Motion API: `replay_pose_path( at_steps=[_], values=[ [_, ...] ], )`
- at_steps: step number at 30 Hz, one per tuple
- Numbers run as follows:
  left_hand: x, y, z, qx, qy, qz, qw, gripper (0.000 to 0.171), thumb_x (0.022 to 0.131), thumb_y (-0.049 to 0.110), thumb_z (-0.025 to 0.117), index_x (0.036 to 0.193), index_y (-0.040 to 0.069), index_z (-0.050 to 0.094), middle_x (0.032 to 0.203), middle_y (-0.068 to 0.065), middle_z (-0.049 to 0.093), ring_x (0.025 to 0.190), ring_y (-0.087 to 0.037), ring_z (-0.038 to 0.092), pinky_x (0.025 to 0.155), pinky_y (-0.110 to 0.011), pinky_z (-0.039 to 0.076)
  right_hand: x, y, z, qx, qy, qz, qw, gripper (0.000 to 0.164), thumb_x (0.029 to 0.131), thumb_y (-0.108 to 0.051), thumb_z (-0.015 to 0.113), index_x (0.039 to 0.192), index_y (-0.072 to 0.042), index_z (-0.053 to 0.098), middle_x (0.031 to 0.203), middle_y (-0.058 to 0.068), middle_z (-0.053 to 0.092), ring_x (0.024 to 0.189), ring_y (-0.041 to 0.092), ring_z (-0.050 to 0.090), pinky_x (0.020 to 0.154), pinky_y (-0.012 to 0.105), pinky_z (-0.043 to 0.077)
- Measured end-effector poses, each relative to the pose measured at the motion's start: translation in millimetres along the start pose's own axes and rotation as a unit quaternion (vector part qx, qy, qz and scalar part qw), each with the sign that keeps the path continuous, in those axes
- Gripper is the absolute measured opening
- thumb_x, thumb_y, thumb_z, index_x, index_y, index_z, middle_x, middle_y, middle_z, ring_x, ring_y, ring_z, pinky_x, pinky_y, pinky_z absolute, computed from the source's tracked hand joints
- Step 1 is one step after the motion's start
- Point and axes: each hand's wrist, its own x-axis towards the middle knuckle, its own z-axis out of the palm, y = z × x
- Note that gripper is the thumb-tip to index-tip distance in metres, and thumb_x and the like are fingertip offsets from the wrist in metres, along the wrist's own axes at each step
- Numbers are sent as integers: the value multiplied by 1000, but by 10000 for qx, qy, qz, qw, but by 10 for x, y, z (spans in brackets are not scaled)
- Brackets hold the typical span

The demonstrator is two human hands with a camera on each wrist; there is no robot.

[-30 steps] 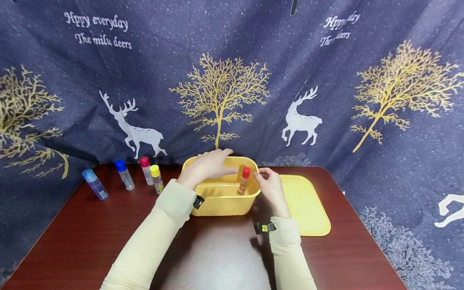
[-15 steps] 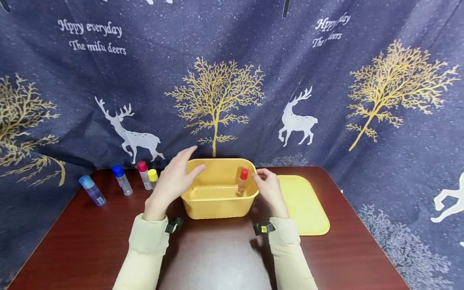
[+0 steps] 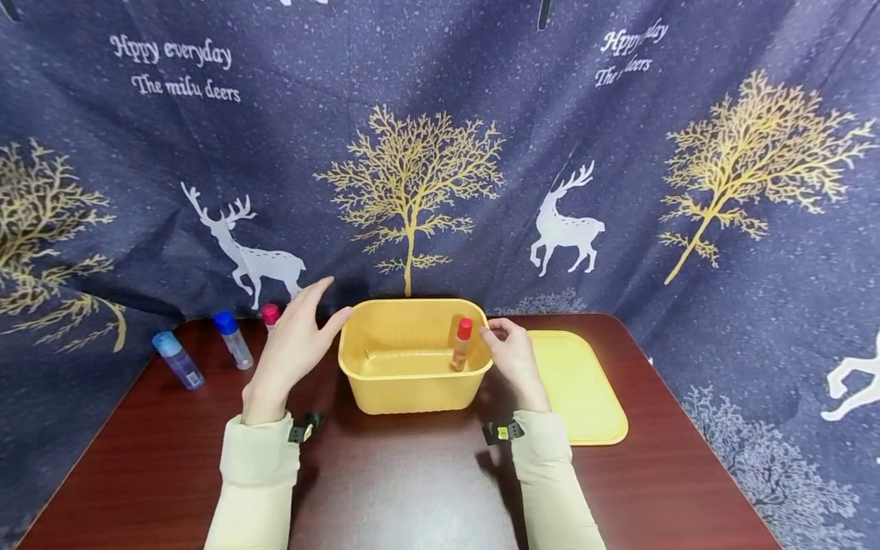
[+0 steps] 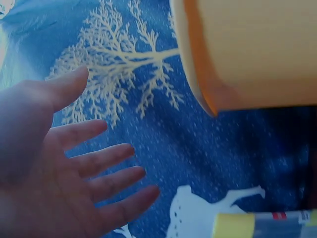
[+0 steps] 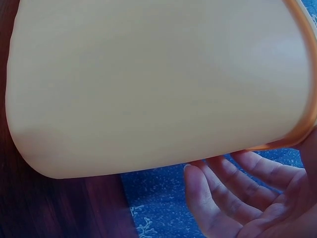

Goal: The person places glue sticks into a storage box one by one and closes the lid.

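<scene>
My left hand (image 3: 292, 351) hovers left of a yellow plastic box (image 3: 412, 396), fingers spread and thumb apart, holding nothing. In the left wrist view its palm and extended fingers face the backdrop, and a yellow-capped bottle (image 4: 234, 226) lies below right. That bottle is hidden behind the hand in the head view. My right hand (image 3: 514, 359) grips the box's right rim, its bent fingers (image 5: 198, 191) against the outer wall. Inside the open box, near its right end, stands a small clear bottle with a red cap (image 3: 461, 345).
At the table's back left stand a light-blue-capped bottle (image 3: 179, 361), a blue-capped bottle (image 3: 234, 342) and a partly covered crimson-capped bottle (image 3: 271, 315). A flat yellow lid (image 3: 577, 389) lies right of the box. A dark blue printed cloth (image 3: 440, 153) hangs behind the brown table (image 3: 406, 473).
My left hand has moved left, from above the box to beside it, and now covers the yellow-capped bottle in the head view. The right hand stays at the rim.
</scene>
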Motion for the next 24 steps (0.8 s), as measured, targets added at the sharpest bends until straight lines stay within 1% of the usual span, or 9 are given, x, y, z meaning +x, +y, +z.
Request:
replay_pose_path(
  at_steps=[3,5,10,13,18,21,24],
  values=[
    [-42,-90,-37,-43,-22,-278,9996,72,96,55,52,154,16,31,154,-18,31,138,-42,31,100,-71,27,0,-13,6,-5,-21,22,10000,25,94,-21,65,107,0,68,102,17,70,93,28,66,83,42,52],
    [-80,-150,-57,-83,5,-405,9991,72,97,55,51,154,16,30,155,-18,30,137,-43,32,99,-71,27,5,-12,10,-29,-43,4,10000,25,94,-22,65,107,-1,68,102,16,70,93,27,66,83,42,52],
    [-140,-284,-63,-185,116,-436,9988,72,97,52,52,153,11,32,153,-21,30,136,-45,31,102,-68,26,13,-16,14,-18,-62,-2,10000,24,94,-22,65,107,-1,68,101,16,70,92,27,66,83,41,52],
    [-147,-344,-39,-189,188,-406,9988,70,97,50,54,151,10,34,152,-22,32,136,-45,31,103,-68,25,7,-22,9,1,-68,-11,10000,25,94,-22,64,107,-1,68,102,16,70,93,27,66,84,41,51],
    [-167,-476,37,126,361,-406,9984,67,97,46,56,148,5,39,147,-25,38,131,-48,35,101,-67,28,-7,-2,2,-4,-76,28,10000,24,95,-21,63,108,-1,67,103,16,70,94,29,66,83,41,52],
    [-185,-556,52,331,539,-452,9970,63,98,42,58,145,3,42,143,-26,41,127,-49,37,99,-66,30,-17,2,5,3,-64,43,10000,24,95,-21,63,108,-1,68,103,15,70,94,28,65,83,41,52],
    [-200,-616,42,339,644,-557,9958,62,97,39,59,145,4,43,142,-27,42,127,-49,38,96,-69,30,-12,13,16,29,-76,7,10000,24,95,-21,63,108,-2,67,103,16,70,92,27,66,82,41,52]
  ],
)
